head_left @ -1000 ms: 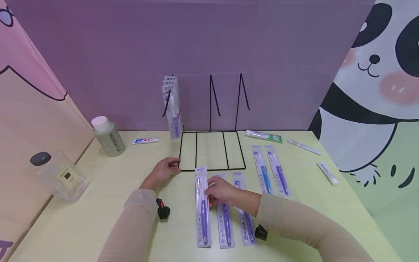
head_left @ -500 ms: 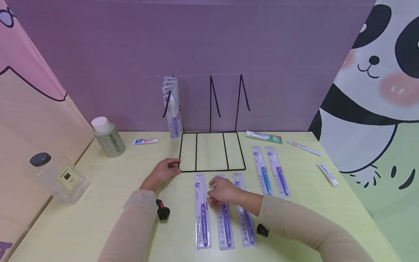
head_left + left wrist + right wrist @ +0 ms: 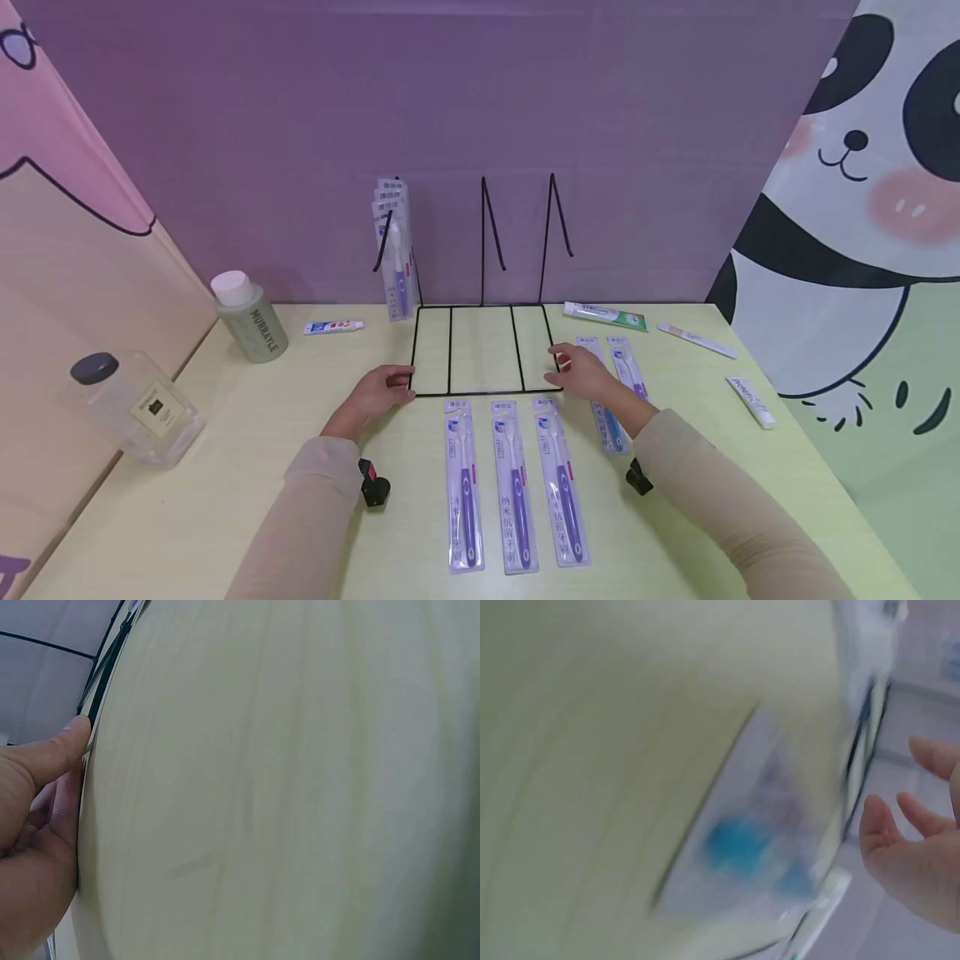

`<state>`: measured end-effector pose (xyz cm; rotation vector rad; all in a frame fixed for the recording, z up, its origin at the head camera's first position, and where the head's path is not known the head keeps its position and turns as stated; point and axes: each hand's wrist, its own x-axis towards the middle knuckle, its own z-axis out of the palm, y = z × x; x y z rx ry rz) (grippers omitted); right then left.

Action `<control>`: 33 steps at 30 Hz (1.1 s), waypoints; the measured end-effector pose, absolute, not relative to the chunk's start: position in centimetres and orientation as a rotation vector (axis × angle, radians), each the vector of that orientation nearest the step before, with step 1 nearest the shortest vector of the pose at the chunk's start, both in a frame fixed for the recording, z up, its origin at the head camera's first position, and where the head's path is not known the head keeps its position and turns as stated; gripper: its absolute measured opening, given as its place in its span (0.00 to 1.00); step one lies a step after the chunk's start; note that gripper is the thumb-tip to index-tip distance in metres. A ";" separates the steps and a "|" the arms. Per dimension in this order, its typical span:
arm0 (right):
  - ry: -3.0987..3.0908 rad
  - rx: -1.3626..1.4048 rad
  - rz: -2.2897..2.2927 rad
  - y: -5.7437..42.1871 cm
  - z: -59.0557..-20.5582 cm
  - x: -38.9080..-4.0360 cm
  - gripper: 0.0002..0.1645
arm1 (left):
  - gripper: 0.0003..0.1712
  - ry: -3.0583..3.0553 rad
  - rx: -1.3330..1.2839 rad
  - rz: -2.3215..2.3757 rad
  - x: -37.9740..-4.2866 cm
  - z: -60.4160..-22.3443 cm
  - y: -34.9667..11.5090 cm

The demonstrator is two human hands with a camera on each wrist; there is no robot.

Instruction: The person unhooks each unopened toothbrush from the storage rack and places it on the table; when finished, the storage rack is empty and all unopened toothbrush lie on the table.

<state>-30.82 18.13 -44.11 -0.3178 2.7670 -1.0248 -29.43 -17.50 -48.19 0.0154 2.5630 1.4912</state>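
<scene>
A black wire rack (image 3: pixel 485 393) lies with its base on the table, its upright hooks against the backdrop. My left hand (image 3: pixel 377 393) holds the base's front left corner, thumb on the wire in the left wrist view. Beside the right edge of the base, my right hand (image 3: pixel 581 372) has its thumb and fingers apart, holding nothing. Several packaged toothbrushes (image 3: pixel 396 267) hang from the left hook. In front of the rack lie a left packaged toothbrush (image 3: pixel 465 492), a middle one and a right one. A blue-handled packaged toothbrush (image 3: pixel 611 429) is partly hidden under my right forearm.
Right of the rack lie a purple packaged toothbrush (image 3: pixel 628 367), a green-and-white toothpaste tube (image 3: pixel 604 315), a slim tube (image 3: pixel 697 340) and a small white tube (image 3: pixel 750 402). At left are a small toothpaste tube (image 3: pixel 333 327), a grey-green bottle (image 3: pixel 251 318) and a clear bottle (image 3: pixel 142 408).
My right hand has let go of the left toothbrush in the front row, which lies slightly nearer me, and has moved up and right to the rack's right edge. My left hand stays put.
</scene>
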 end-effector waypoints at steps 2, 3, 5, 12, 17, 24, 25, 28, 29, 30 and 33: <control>2.744 -0.284 -1.004 18.9 -44.5 -31.4 0.35 | 0.27 2.563 0.022 1.490 -29.4 -48.2 -17.5; 2.725 -0.271 -1.003 19.2 -44.7 -31.5 0.36 | 0.27 2.563 0.023 1.491 -29.4 -48.1 -17.5; 2.700 -0.252 -1.000 19.3 -44.9 -31.8 0.38 | 0.27 2.559 0.035 1.498 -29.3 -48.1 -17.6; 2.666 -0.180 -1.057 19.4 -45.5 -32.5 0.39 | 0.26 2.538 0.078 1.551 -29.3 -47.9 -17.8; 2.589 -0.179 -1.153 19.5 -45.4 -32.7 0.41 | 0.24 2.555 0.081 1.841 -29.8 -46.8 -18.1; 2.591 -0.265 -1.133 19.5 -45.5 -32.6 0.37 | 0.22 2.541 0.080 2.372 -30.6 -41.3 -16.9; 2.592 -0.265 -1.129 19.6 -45.5 -32.7 0.36 | 0.23 2.536 0.101 2.411 -30.7 -40.4 -16.6; 2.602 -0.259 -1.115 19.6 -45.6 -32.7 0.36 | 0.22 2.589 0.143 2.443 -31.0 -38.6 -16.2; 2.603 -0.262 -1.113 19.6 -45.7 -32.8 0.37 | 0.22 2.604 0.152 2.448 -31.2 -38.3 -16.2; 2.604 -0.262 -1.112 19.6 -45.7 -32.8 0.37 | 0.22 2.632 0.166 2.442 -31.3 -37.9 -16.1; 2.598 -0.245 -1.122 19.6 -45.8 -32.8 0.37 | 0.20 2.661 0.204 2.453 -31.9 -37.4 -16.1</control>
